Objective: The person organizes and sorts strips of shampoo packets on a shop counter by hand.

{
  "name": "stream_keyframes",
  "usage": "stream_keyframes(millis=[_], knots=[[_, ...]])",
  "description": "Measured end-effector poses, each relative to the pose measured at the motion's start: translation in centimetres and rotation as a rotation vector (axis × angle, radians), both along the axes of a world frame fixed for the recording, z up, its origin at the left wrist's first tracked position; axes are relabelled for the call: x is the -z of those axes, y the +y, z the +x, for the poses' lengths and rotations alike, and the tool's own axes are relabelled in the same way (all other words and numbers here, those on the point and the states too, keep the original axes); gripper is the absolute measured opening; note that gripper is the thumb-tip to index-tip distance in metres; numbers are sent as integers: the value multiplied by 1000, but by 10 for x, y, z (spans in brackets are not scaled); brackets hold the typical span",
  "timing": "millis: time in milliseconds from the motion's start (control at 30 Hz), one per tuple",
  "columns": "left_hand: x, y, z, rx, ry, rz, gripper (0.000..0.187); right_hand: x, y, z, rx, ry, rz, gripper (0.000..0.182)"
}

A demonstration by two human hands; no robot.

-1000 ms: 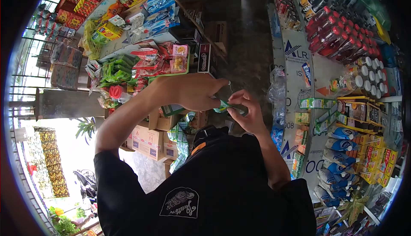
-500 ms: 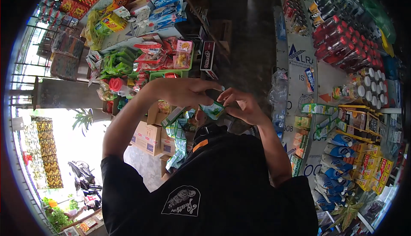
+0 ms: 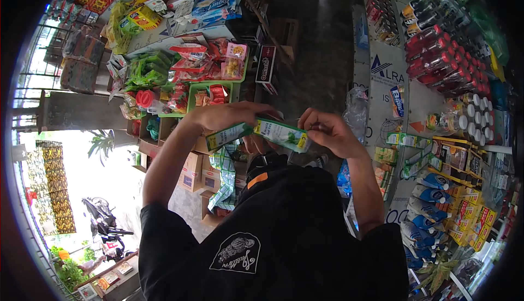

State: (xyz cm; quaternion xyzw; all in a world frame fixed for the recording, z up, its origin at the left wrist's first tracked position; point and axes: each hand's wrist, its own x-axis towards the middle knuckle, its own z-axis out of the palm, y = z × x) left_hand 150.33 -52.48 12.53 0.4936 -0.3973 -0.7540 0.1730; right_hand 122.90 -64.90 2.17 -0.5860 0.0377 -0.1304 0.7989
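A strip of green and white sachets [image 3: 281, 133] stretches between my two hands in front of my chest. My left hand [image 3: 232, 116] is closed on the strip near its middle, where it folds. The fingers of my right hand [image 3: 334, 132] pinch the other end. More of the same packaging, a long green and white checkered strip [image 3: 224, 175], hangs below my left hand, beside brown cardboard boxes [image 3: 192, 173].
Green trays [image 3: 244, 69] of snack packets stand at the upper left, with an Omachi box [image 3: 266, 67] beside them. On the right, a counter [image 3: 376, 112] holds red-capped bottles [image 3: 436, 55], white-lidded jars [image 3: 476, 110] and blue pouches [image 3: 428, 194]. A stroller [image 3: 102, 224] stands at lower left.
My hands have moved apart, my right hand rightward and slightly down. The green and white strip, bunched between my fingers before, is now stretched out with its printed faces showing.
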Motion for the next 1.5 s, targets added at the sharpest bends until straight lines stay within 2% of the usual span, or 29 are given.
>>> stream_keyframes(millis=[67, 367, 467, 533, 767, 1033, 1200, 1267, 1367, 1467, 1500], knots=[[4, 4, 5, -14, 81, 33, 69, -5, -5, -1, -8, -10, -16, 5], [21, 26, 16, 28, 105, -227, 67, -29, -14, 3, -97, 77, -42, 9], [35, 33, 24, 16, 227, -315, 67, -38, -14, 7, -130, 98, -46, 12], [27, 37, 16, -108, 328, -220, 68, -45, -15, 10, -158, 104, -65, 13], [20, 44, 10, -286, 486, -46, 71, -67, -16, 13, -199, 132, -163, 20], [32, 45, 7, -223, 509, -46, 75, -89, -9, 9, -251, 231, -342, 19], [37, 51, 9, -120, 344, -123, 72, -85, -7, 5, -228, 232, -328, 20], [13, 49, 2, -71, 276, -141, 67, -82, -6, 4, -224, 207, -333, 19], [4, 49, -6, 1, 50, -312, 64, -81, -3, 4, -215, 183, -340, 17], [-10, 39, -29, 159, -435, -568, 56, -82, 1, 7, -210, 195, -356, 16], [-6, 37, -35, 113, -386, -620, 53, -83, 2, 8, -213, 204, -368, 15]])
